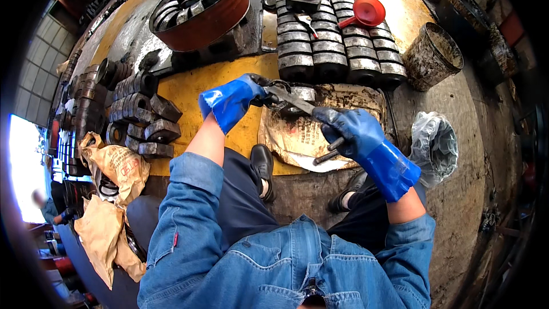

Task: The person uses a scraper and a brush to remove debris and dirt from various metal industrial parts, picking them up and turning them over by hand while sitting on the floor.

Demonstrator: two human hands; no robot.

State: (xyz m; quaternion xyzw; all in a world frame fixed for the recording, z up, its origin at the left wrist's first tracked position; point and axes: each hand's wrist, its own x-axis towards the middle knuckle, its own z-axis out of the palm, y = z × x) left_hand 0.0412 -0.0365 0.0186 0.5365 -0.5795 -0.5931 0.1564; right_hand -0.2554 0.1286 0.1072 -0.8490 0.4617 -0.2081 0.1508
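Note:
My right hand (357, 131), in a blue rubber glove, is closed round a pliers-like metal tool (297, 100). Its flat jaws point up and left, and two rod handles stick out below my fingers. My left hand (231, 100), gloved the same way, pinches a thin dark ring (278, 102) at the jaw tips; my fingers partly hide where ring and jaws meet. Just behind the tool, a round metal part (301, 92) rests on a flattened, oil-stained paper sack (306, 137).
Rows of cylindrical metal parts (329, 40) stand ahead, with a red plastic scoop (369, 11) and a brush (307, 22) on top. A rust-red drum (206, 26) holds more parts. Metal blocks (163, 129) and torn paper bags (114, 171) lie left; a grimy bucket (432, 57) and bag-lined bin (434, 149) stand right.

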